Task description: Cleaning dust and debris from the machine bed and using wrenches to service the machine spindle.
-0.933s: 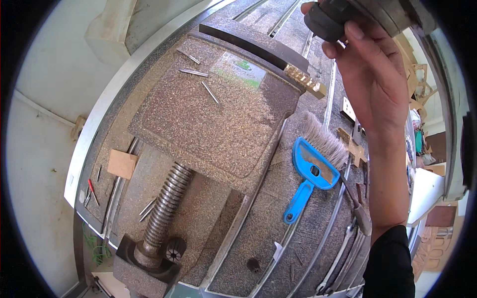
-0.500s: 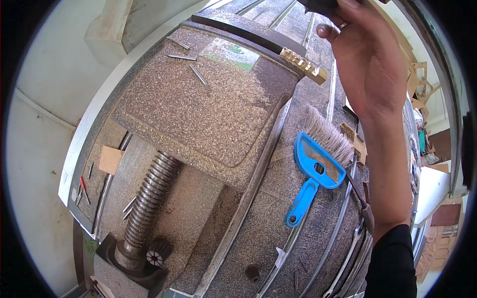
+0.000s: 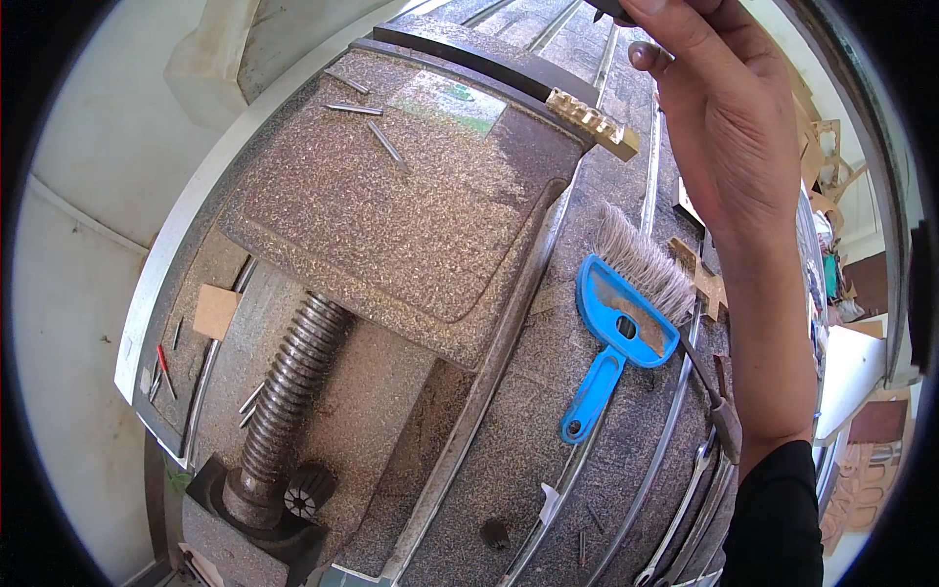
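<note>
Work looks unfinished: right hand (image 3: pixel 736 122) curls at a dark fitting (image 3: pixel 610 8), grip cropped beyond telling, left hand unseen, slotted collet (image 3: pixel 308 491) lying beside the vise screw (image 3: pixel 289 391).

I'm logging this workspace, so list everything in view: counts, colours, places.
table: one, grey, beneath
vise: one, dark, centre
screw: one, silver, lower left
slotted cylinder: one, black, beside screw
metal rods: five, silver, on vise, beside screw
thin tools: several, one red, far left
square block: one, tan, left
metal bar: one, gold, vise's upper right
brush: one, blue, right of vise
cross-shaped piece: one, tan, right of brush
wrench: one, silver, lower right
handled tool: one, dark, above wrench
scrap: one, white, lower centre
clutter: several, mixed, right edge
dark part: one, black, top edge
right hand: one, bare, upper right, at dark part
sleeve: one, black, lower right
</note>
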Demonstrator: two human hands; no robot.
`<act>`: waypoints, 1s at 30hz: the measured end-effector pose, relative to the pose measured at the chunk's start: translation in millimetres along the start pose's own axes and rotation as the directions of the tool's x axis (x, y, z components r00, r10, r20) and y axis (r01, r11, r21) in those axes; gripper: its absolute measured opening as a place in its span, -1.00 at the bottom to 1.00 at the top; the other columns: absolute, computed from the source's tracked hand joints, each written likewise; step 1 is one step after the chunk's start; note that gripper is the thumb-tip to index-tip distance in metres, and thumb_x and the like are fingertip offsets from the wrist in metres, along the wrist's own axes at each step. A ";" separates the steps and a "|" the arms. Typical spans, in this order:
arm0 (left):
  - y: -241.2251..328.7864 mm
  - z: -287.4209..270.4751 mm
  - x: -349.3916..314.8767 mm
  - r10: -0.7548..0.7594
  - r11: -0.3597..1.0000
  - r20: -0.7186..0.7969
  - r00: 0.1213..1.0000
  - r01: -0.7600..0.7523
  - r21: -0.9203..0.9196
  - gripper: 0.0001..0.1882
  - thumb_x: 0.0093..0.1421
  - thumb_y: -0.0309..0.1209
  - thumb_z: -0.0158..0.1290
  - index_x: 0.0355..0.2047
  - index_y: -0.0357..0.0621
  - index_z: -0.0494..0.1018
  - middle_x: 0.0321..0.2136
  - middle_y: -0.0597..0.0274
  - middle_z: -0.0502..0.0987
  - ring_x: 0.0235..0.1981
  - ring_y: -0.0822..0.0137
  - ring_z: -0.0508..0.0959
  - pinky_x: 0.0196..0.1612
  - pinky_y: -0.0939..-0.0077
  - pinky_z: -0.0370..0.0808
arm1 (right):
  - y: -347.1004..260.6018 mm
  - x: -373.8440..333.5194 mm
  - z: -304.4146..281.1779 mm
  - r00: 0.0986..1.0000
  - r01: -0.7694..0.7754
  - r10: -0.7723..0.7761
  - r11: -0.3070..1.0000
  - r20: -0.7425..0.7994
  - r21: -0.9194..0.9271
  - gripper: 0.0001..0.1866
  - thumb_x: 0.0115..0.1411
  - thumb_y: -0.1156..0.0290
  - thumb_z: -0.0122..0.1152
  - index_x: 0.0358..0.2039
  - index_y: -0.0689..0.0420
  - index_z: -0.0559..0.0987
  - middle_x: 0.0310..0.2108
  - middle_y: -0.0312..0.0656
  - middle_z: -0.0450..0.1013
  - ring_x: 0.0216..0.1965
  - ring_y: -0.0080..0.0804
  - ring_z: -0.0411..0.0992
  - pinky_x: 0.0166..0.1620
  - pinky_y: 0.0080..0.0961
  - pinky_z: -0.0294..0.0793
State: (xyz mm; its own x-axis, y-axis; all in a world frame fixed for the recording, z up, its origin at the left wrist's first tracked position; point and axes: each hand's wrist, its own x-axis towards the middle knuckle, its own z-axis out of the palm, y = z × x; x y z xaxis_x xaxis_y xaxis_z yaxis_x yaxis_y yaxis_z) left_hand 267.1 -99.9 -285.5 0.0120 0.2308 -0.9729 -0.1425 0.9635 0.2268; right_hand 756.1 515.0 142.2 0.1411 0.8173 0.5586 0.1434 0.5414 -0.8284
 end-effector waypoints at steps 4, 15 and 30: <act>3.0 -4.5 -3.5 0.000 1.000 -0.007 1.000 0.000 0.002 -0.79 0.20 -0.50 -0.02 -0.14 -0.23 0.36 -0.24 0.07 0.40 -0.31 0.15 0.48 -0.28 0.32 0.49 | 1.5 -0.1 2.3 1.000 0.012 -0.012 1.000 -0.009 0.001 -0.76 0.07 0.48 0.30 -0.26 0.26 0.48 -0.29 -0.11 0.51 -0.22 -0.43 0.47 -0.01 -0.47 0.38; 66.0 -72.1 -78.1 0.050 0.995 -0.055 0.997 -0.045 0.090 -0.80 0.20 -0.51 -0.02 -0.15 -0.24 0.36 -0.24 0.06 0.40 -0.31 0.15 0.47 -0.28 0.32 0.49 | -23.5 -65.8 -22.5 0.881 -0.447 0.302 0.782 -0.364 -0.435 -0.79 0.11 0.38 0.25 -0.30 0.23 0.55 -0.35 -0.29 0.50 -0.31 -0.61 0.39 -0.19 -0.65 0.34; 240.7 -154.7 -211.4 0.210 0.932 -0.128 0.969 -0.158 0.327 -0.64 0.10 -0.39 0.09 -0.14 -0.27 0.29 -0.35 0.09 0.43 -0.31 0.23 0.44 -0.26 0.33 0.39 | -140.0 -276.9 -30.4 0.664 -0.703 0.544 0.217 -0.514 -0.678 -0.82 0.02 0.38 0.23 -0.49 0.23 0.49 -0.46 0.02 0.47 -0.40 0.03 0.47 -0.29 -0.12 0.45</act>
State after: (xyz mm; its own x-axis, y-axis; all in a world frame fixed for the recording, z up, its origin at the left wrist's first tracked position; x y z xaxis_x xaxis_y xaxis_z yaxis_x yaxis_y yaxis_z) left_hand 77.1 62.3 -32.0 -0.1450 0.4084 -0.9012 0.1892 0.9055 0.3799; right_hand 726.7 206.9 104.7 0.6749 0.7356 -0.0590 0.5959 -0.5903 -0.5445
